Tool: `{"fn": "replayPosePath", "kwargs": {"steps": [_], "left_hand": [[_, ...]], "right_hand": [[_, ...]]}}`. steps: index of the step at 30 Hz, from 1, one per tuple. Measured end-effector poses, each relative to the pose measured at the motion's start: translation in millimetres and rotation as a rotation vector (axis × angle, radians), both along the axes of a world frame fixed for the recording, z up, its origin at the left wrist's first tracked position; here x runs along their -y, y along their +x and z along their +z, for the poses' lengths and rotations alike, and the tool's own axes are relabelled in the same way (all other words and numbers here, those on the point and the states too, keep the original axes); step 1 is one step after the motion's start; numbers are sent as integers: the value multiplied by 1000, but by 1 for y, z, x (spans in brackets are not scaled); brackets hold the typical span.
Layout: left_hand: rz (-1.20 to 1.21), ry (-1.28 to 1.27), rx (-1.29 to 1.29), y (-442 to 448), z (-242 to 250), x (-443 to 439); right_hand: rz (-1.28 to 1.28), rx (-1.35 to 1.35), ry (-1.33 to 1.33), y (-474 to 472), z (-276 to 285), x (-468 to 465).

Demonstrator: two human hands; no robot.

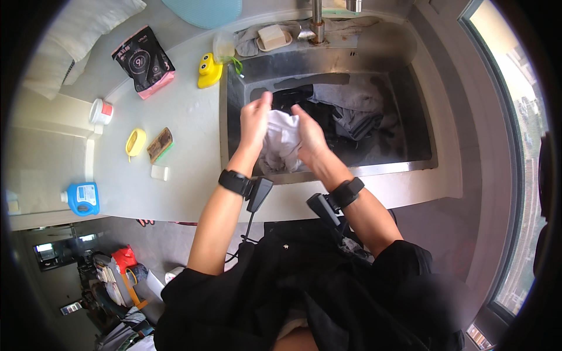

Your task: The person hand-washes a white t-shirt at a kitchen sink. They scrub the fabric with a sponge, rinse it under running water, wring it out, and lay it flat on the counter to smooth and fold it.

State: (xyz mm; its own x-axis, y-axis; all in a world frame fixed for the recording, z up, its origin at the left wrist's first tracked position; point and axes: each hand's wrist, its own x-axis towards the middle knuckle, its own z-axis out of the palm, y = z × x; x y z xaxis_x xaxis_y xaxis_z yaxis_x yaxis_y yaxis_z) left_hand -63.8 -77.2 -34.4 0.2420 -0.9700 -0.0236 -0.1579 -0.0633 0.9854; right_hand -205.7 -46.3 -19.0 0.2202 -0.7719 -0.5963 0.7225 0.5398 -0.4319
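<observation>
A white cloth (283, 131) is stretched between my two hands over the near left part of the steel sink (373, 171). My left hand (255, 125) grips its left side, thumb pointing up, and my right hand (311, 134) grips its right side; the fingertips are partly hidden. The cloth's lower part hangs bunched near the sink's front rim. Beyond my hands, a dark garment (303, 94) and a grey garment (351, 94) lie wet in the sink.
Left of the sink are a yellow duck-like item (210, 72), a black pouch (145, 61), a scrubbing brush (160, 145), a white soap bar (159, 173), a yellow holder (135, 141) and a blue detergent bottle (83, 198). A faucet (318, 26) and soap dish (281, 44) stand behind.
</observation>
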Motion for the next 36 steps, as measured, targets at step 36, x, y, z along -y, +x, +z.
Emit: {"fn": "replayPosePath", "kwargs": {"steps": [36], "left_hand": [[-220,116,-152,5,14,2]], "right_hand": [[331,-266,-285,-37,21,17]]}}
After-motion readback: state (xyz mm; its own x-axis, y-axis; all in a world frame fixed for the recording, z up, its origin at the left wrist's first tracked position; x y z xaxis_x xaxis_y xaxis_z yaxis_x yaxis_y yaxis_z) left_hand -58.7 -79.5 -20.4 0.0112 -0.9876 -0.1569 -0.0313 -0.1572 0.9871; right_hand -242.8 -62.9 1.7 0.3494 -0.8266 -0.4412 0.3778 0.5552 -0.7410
